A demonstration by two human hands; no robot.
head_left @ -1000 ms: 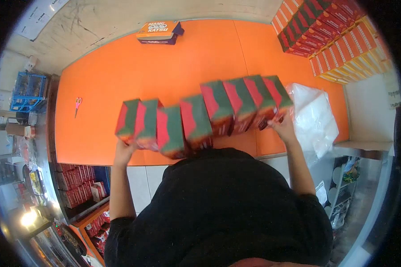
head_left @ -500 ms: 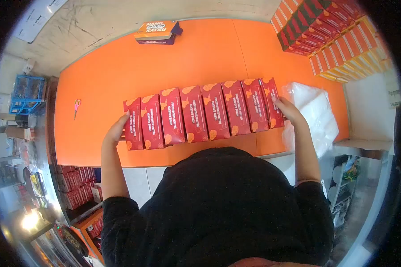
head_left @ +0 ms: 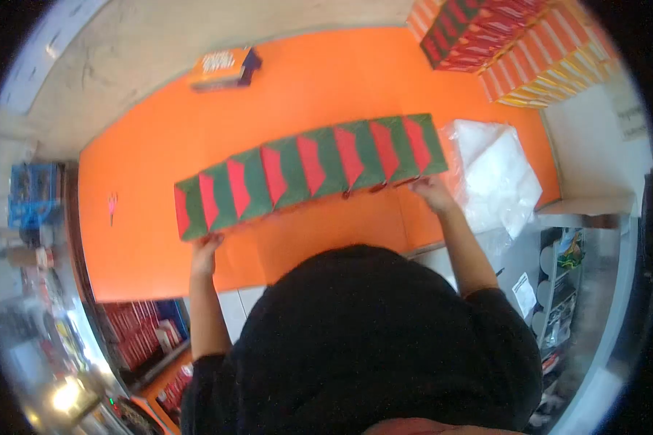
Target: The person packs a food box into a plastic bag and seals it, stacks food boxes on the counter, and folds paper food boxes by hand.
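Observation:
A row of several small cardboard boxes [head_left: 289,165] is pressed side by side over the orange table. Their red and dark green faces point up, and the row slants, with its right end farther from me. At the near edge of the left end, my left hand [head_left: 206,255] grips the row from below, its fingers partly hidden. My right hand [head_left: 432,194] holds the near edge at the right end, thumb and fingers close against the boxes. The row is slightly blurred by motion.
An orange and purple box [head_left: 223,69] lies at the table's back. Pink scissors [head_left: 112,208] are at the left. Stacked boxes [head_left: 479,36] stand at back right, above a white plastic-wrapped bundle [head_left: 492,174]. Red boxes [head_left: 132,333] fill a shelf at lower left.
The row has been turned over from its printed red faces to the red and green ones. Its left end has swung nearer me, and both hands now hold the near edge.

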